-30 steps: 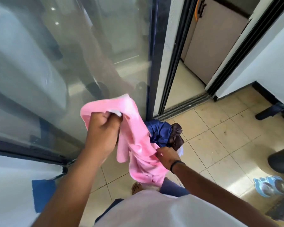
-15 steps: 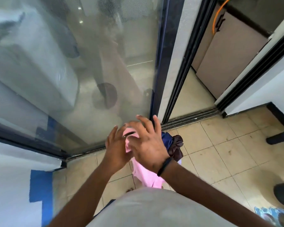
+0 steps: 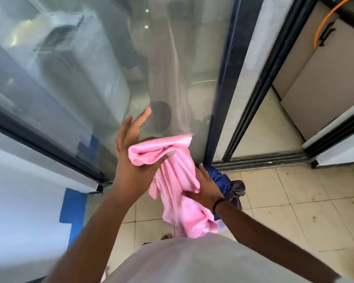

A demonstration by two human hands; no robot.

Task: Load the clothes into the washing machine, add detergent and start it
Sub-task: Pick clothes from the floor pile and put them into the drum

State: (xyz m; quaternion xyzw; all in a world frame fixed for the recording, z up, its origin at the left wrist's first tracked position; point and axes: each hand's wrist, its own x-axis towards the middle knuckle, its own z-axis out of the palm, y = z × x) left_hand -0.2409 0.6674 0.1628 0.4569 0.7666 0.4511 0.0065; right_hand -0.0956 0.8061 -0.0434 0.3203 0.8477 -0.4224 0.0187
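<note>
A shiny pink garment (image 3: 173, 186) hangs in front of me over the tiled floor. Its folded top edge lies across my left hand (image 3: 131, 158); the thumb pins it to the palm while the fingers stretch out toward the glass. My right hand (image 3: 207, 189), with a black band at the wrist, grips the garment lower down on its right side. Behind it a small pile of clothes sits on the floor: a dark blue piece (image 3: 218, 176) and a brown one (image 3: 237, 188). A white boxy appliance (image 3: 74, 64) shows blurred in the glass at upper left.
A large glass sliding door (image 3: 172, 58) with a dark frame stands straight ahead. To its right is an open gap (image 3: 268, 123) over a floor track, with a beige cabinet (image 3: 315, 82) and an orange hose (image 3: 325, 19) beyond. A white wall with blue tape (image 3: 74, 203) is at left.
My hands, bunched together over the garment half a second ago, have parted. The left one rose with the garment's top edge and the right one slid down its side.
</note>
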